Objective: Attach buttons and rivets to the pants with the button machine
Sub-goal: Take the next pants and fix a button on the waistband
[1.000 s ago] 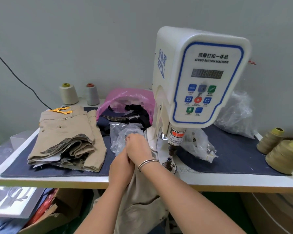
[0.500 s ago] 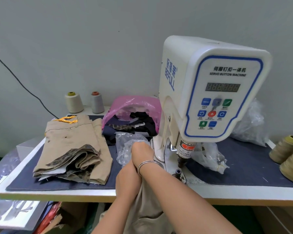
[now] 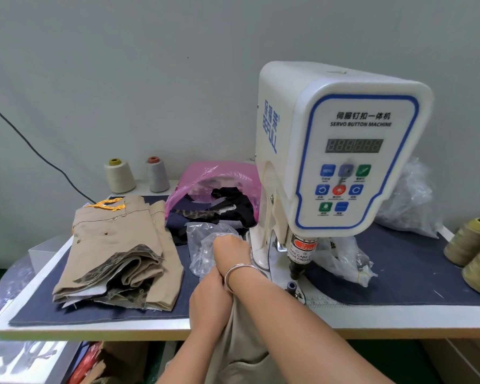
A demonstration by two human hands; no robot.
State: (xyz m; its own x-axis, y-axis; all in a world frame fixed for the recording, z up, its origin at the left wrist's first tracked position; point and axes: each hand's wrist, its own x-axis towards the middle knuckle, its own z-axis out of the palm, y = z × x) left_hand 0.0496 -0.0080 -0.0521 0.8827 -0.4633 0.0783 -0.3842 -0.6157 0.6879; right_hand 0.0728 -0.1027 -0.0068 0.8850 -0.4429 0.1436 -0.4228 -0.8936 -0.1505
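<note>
clear plastic bag [image 3: 203, 239] at ten o'clock of the die [image 3: 291, 286]: your right hand [image 3: 230, 252] reaches in, finger state unclear; take one button.

White table [image 3: 385, 318] carries a dark denim mat [image 3: 416, 273]; folded khaki pants [image 3: 117, 253], button machine [image 3: 336, 151], thread cones [image 3: 468, 241] rest on it.
</note>
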